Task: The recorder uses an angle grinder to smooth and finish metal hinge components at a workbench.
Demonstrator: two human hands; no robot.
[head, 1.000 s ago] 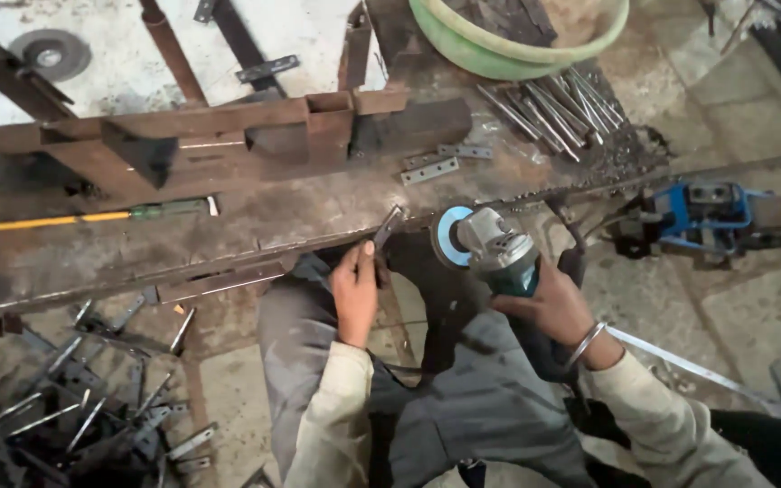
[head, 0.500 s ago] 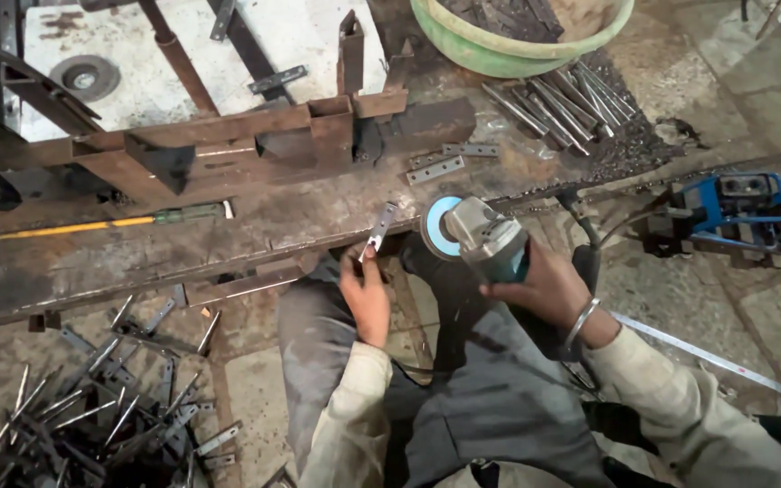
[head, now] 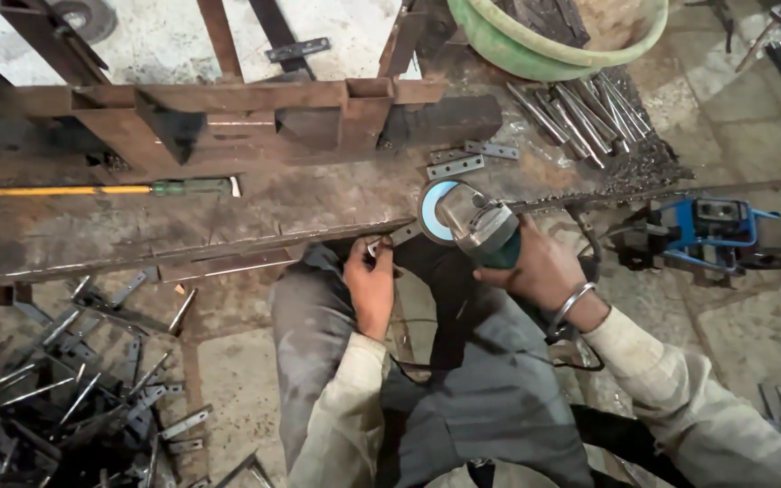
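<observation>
The small metal strip point(head: 389, 242) sits pinched in the left hand point(head: 371, 287), fingers closed around its near end, and it juts up and to the right out of that grip, its long axis slanting toward the grinder's wheel. Its free tip lies right at the lower left rim of the blue-faced disc point(head: 437, 211); whether metal and disc are actually touching, I cannot tell from here.

The right hand point(head: 542, 271) is wrapped tight round the body of the angle grinder point(head: 479, 226), a bangle on that wrist, the tool's head pointing left toward the strip. So the strip's tip lies just left of the right hand's grip, beyond the disc, and the left hand is plainly the nearer of the two to it, holding it outright.

Both hands work at the near edge of a long rusty steel beam point(head: 137, 235), with the person's knees below. Further from the grips, a yellow-handled tool point(head: 92, 190) lies along the beam to the left. Up past the disc, flat perforated plates point(head: 456, 166) rest on the bench, then a bundle of steel rods point(head: 580, 113) and a green basin point(head: 535, 50). Off right of the grinder hand sits a blue machine point(head: 711, 230). Low left, a scatter of cut metal pieces point(head: 65, 380) covers the floor.
</observation>
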